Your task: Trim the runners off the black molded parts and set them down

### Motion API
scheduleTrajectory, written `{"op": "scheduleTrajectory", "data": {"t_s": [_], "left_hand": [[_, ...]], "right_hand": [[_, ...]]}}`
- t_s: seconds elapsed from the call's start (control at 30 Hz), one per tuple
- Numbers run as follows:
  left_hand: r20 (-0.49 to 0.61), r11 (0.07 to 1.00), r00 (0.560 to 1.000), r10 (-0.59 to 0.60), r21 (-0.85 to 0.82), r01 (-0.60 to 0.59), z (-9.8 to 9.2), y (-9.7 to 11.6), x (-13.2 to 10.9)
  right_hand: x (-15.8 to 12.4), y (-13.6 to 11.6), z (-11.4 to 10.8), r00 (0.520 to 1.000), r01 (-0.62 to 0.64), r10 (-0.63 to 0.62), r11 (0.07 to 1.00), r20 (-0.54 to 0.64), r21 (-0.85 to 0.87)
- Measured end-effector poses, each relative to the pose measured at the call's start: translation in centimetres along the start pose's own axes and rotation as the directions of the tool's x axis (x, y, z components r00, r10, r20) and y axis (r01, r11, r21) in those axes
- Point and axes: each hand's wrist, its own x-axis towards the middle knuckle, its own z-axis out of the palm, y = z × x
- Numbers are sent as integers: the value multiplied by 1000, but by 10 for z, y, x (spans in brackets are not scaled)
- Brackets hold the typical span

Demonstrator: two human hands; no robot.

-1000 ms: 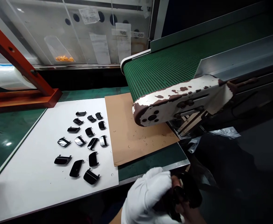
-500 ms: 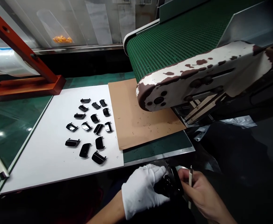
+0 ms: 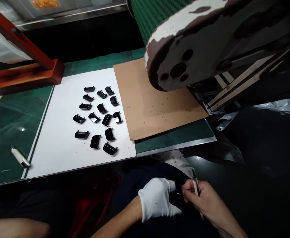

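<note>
White-gloved left hand (image 3: 156,200) wraps a black part (image 3: 177,200); the right hand's fingers (image 3: 188,189) pinch a thin tool (image 3: 196,186), now leaning more.

Conveyor end (image 3: 177,62) overhangs cardboard sheet (image 3: 135,99), blocks fwd reach; gap btwn gloved L hand (image 3: 156,198) and white sheet (image 3: 60,132) passable.

Probably a factory workshop, judging by the green conveyor belt (image 3: 150,15)
</note>
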Motion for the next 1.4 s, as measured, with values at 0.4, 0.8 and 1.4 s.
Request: {"op": "scheduleTrajectory", "data": {"t_s": [0.4, 0.8, 1.4], "left_hand": [[-386, 937, 897, 215, 342, -78, -74, 8, 6], [-572, 782, 798, 191, 580, 229, -152, -10, 31], [-517, 856, 684, 514, 260, -447, -16, 6, 17]], "right_hand": [[1, -27, -33, 898, 305, -157, 895, -410, 326], [20, -46, -6, 919, 281, -120, 867, -375, 411], [27, -17, -10, 978, 207, -202, 957, -45, 204]]}}
